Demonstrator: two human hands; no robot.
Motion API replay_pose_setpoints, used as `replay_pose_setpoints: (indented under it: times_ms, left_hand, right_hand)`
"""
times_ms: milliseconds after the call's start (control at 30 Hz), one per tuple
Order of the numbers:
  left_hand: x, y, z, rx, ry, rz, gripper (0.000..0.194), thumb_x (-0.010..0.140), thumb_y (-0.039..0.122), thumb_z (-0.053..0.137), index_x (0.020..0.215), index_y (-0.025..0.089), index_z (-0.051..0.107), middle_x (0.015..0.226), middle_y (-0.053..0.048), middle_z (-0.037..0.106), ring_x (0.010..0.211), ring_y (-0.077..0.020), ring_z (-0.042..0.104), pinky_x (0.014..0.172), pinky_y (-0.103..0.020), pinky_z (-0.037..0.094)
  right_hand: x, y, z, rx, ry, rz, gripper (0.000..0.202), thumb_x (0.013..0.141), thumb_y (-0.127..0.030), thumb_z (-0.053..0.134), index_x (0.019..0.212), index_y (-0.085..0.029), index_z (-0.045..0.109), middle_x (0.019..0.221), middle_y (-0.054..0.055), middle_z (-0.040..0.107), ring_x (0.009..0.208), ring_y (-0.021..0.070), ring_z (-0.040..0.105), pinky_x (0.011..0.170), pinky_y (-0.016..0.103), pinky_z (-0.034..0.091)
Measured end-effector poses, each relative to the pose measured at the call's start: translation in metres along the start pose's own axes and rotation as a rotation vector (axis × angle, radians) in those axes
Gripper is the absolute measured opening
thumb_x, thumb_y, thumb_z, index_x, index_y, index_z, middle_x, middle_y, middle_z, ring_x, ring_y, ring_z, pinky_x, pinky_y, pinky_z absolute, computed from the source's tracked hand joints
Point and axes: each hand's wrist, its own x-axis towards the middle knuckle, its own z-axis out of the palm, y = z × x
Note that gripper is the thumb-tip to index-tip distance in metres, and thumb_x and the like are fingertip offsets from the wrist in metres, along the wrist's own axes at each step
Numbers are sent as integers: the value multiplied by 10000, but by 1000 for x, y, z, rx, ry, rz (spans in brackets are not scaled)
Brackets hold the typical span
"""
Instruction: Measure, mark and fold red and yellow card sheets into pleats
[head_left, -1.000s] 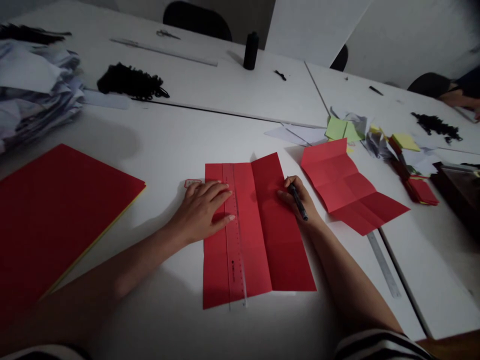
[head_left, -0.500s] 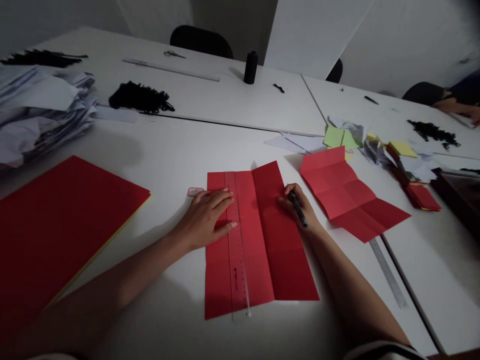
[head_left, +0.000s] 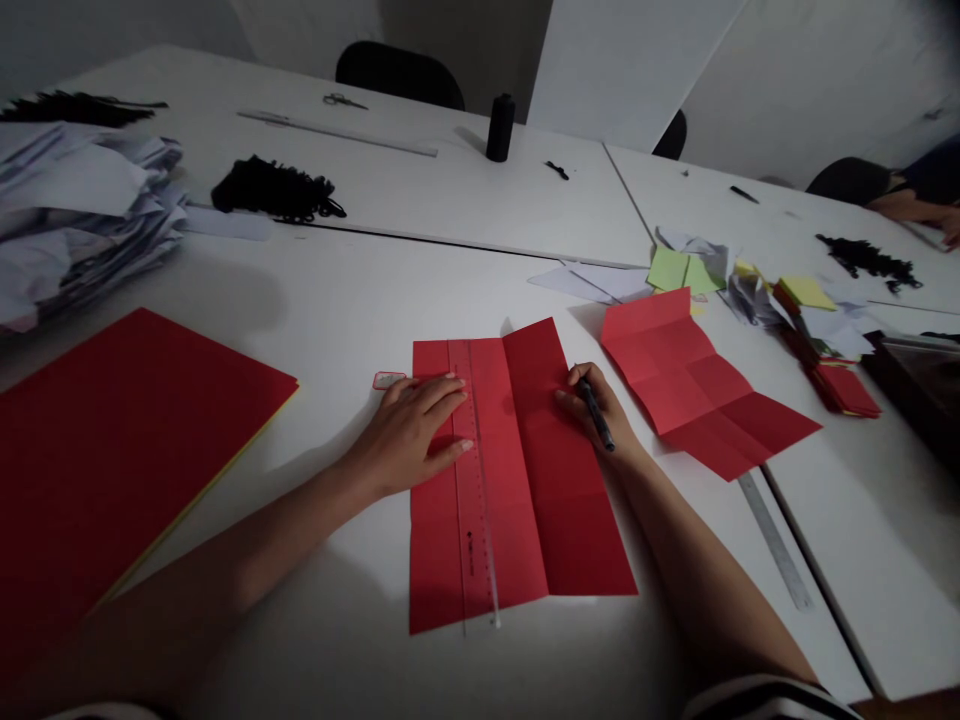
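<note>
A creased red paper sheet [head_left: 480, 480] lies in front of me, its right part tilted up along a fold. Lengthwise over its left part rests a clear plastic ruler [head_left: 474, 520]. My left hand [head_left: 412, 430] presses flat on the ruler and paper with fingers spread. At the sheet's right edge, my right hand [head_left: 600, 405] grips a black pen [head_left: 596, 415], with thumb and fingertips against the paper. A second creased red sheet [head_left: 697, 380] lies to the right, and a steel ruler [head_left: 776, 545] sticks out below it.
A stack of large red sheets [head_left: 135, 430] is at left, below crumpled white paper [head_left: 82, 220]. Black cord bundles [head_left: 274, 190], a long ruler [head_left: 337, 133], scissors [head_left: 345, 101] and a black bottle [head_left: 500, 128] stand farther back. Paper scraps [head_left: 686, 270] lie right. Another person's hand [head_left: 919, 212] shows far right.
The view has shifted very slightly, so everything sits a little higher in the picture. Both hands, the ruler and the pen keep their places on the paper.
</note>
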Motion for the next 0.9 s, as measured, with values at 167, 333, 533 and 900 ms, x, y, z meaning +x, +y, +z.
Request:
replay_pose_setpoints:
  times_ms: [167, 333, 533, 900]
  left_hand:
    - [0, 0, 0, 13, -5, 12, 486, 934, 474, 467, 1324, 185, 452, 1426, -92, 457, 1338, -248, 397, 1087, -451, 237]
    - [3, 2, -1, 9, 0, 25, 502, 925, 478, 478, 1318, 166, 456, 1413, -105, 464, 1320, -267, 416, 1078, -465, 241]
    - [5, 2, -1, -6, -7, 42, 533, 898, 496, 502, 1310, 162, 455, 1397, -113, 471, 1326, -278, 404, 1088, -466, 224]
    - [6, 3, 1, -24, -21, 41, 528, 909, 507, 471, 1316, 171, 443, 1403, -111, 460, 1328, -272, 399, 1092, -460, 211]
  right_hand:
    - [0, 0, -1, 18, -9, 11, 193, 839, -326, 612, 865, -255, 434, 668, -60, 335, 571, 104, 302, 533, 241, 255]
    - [0, -1, -2, 37, -6, 5, 209, 834, -325, 625, 863, -253, 430, 676, -61, 330, 571, 98, 294, 527, 237, 254]
    - [2, 1, -5, 50, -2, -6, 248, 819, -354, 650, 861, -251, 428, 682, -54, 323, 577, 97, 305, 510, 232, 265]
    - [0, -5, -6, 30, -3, 18, 235, 823, -354, 640, 860, -257, 430, 681, -44, 320, 571, 102, 295, 500, 245, 247]
